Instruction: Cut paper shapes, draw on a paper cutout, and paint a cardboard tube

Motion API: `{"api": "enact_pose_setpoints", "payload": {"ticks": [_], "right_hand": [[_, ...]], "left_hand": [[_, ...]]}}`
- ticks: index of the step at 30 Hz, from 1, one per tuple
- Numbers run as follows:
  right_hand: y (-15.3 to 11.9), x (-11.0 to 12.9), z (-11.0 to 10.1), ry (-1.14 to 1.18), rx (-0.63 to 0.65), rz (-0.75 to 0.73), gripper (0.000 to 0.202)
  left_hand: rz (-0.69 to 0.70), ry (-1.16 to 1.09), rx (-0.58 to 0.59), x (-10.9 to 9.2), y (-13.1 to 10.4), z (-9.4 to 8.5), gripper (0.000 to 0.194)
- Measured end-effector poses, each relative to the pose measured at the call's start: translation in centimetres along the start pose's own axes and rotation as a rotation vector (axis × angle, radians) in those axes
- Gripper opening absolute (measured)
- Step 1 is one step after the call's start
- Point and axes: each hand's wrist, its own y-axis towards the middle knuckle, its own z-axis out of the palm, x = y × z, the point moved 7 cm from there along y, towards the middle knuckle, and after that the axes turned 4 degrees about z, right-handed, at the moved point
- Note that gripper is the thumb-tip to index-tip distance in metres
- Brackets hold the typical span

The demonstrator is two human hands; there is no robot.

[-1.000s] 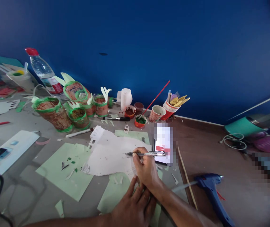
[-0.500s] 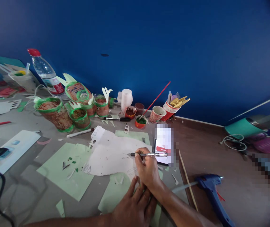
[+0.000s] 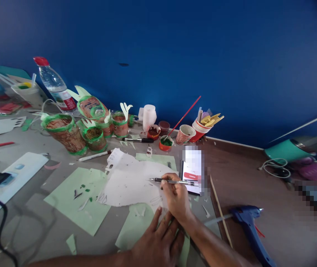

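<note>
A clear-barrelled pen (image 3: pixel 183 182) is pinched in my right hand (image 3: pixel 176 194), its tip pointing left onto a white sheet of paper (image 3: pixel 130 181) with a cut, uneven outline. Small pencil-like loops are drawn near the sheet's lower edge and lower left corner. My left hand (image 3: pixel 161 237) lies with fingers spread at the bottom edge of the sheet, just under my right wrist. Pale green paper (image 3: pixel 75 218) with dark scraps on it lies to the left, and more green paper (image 3: pixel 127 231) sits under the white sheet. A lit phone (image 3: pixel 192 167) is beside my right hand.
Brown-and-green painted bottle pieces (image 3: pixel 64 135) stand at the back left, near a water bottle (image 3: pixel 54 83). Paint pots, one a green paint pot (image 3: pixel 165 145) with a brush, and a stack of red cups (image 3: pixel 200 131) line the wall. A blue glue gun (image 3: pixel 247 222) lies at right.
The pen's tail has dipped slightly and my right fingers have shifted a little to the right along it. My left hand stays in place.
</note>
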Motion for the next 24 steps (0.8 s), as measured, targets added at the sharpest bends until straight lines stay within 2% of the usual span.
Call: {"api": "enact_pose_setpoints", "payload": {"ticks": [4, 8, 15, 20, 24], "right_hand": [[-0.11, 0.06, 0.64, -0.010, 0.065, -0.034, 0.012], [-0.13, 0.16, 0.82, -0.017, 0.079, -0.052, 0.012], [0.01, 0.70, 0.95, -0.054, 0.085, -0.072, 0.011], [0.01, 0.74, 1.06, -0.066, 0.098, -0.071, 0.011], [-0.02, 0.71, 1.11, -0.070, 0.098, -0.081, 0.012]], "left_hand": [[0.010, -0.014, 0.000, -0.14, -0.13, 0.19, 0.036], [0.000, -0.015, -0.020, -0.09, -0.08, 0.01, 0.034], [0.008, -0.025, 0.040, -0.02, 0.11, 0.10, 0.036], [-0.007, -0.021, -0.011, 0.12, 0.19, -0.37, 0.034], [-0.004, -0.031, 0.029, 0.03, 0.18, -0.09, 0.034]]}}
